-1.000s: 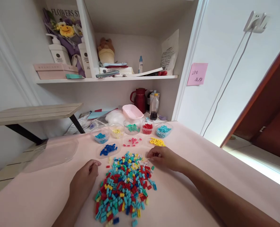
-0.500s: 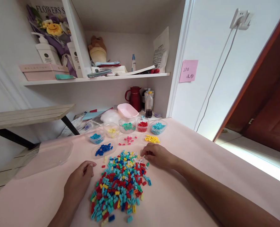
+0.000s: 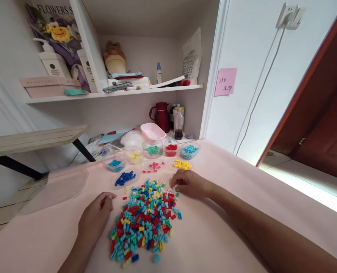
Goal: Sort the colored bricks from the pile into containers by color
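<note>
A mixed pile of small plastic building bricks (image 3: 148,216) in many colours lies on the pink-covered table. My left hand (image 3: 96,214) rests on the table left of the pile, fingers curled in and thumb against them; no brick shows in it. At the pile's upper right edge, my right hand (image 3: 189,184) has its fingers bent and drawn together over a few whitish bricks (image 3: 172,190). Whatever is between those fingertips is hidden. One red brick (image 3: 124,198) lies apart between my left hand and the pile.
Behind the pile stand clear tubs of sorted bricks: dark blue (image 3: 125,178), blue (image 3: 114,163), pale yellow (image 3: 134,156), green (image 3: 154,151), red (image 3: 171,148), turquoise (image 3: 190,150), pink (image 3: 154,166), yellow (image 3: 182,165). A clear lid (image 3: 56,189) lies left; a pink basin (image 3: 153,131) stands behind.
The view has shifted slightly. My right hand stays at the pile's upper right edge with its fingers a little more bent. My left hand has barely moved.
</note>
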`<state>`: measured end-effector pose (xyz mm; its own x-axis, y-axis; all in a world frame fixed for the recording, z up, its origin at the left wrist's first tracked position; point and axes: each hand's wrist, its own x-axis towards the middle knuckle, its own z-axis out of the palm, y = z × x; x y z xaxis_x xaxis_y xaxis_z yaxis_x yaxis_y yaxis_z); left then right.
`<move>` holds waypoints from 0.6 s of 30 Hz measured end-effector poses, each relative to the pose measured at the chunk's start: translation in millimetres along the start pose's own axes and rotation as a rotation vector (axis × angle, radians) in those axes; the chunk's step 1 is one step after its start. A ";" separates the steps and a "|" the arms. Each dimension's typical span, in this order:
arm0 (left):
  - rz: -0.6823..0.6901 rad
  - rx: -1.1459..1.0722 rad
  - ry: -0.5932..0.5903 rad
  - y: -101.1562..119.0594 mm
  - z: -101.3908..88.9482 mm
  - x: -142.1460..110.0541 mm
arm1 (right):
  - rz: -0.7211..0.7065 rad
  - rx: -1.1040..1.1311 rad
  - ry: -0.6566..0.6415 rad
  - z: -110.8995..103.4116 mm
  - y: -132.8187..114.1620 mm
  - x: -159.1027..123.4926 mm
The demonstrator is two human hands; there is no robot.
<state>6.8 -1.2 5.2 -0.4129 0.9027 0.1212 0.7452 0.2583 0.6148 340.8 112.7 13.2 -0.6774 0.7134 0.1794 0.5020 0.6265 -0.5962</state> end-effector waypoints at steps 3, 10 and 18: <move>0.010 -0.003 -0.001 -1.6 0.4 0.5 | -0.013 0.039 -0.028 -2.1 0.9 -1.0; -0.003 0.021 -0.008 1.0 -1.1 -0.4 | -0.020 0.145 -0.055 -5.4 1.3 -1.8; -0.010 0.019 -0.003 1.2 -0.8 -0.6 | 0.015 0.276 -0.125 -14.8 -5.3 -6.4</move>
<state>7.5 -1.7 6.5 -0.4186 0.9012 0.1127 0.7509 0.2735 0.6012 350.5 109.4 26.8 -0.7406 0.6669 0.0819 0.3584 0.4951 -0.7915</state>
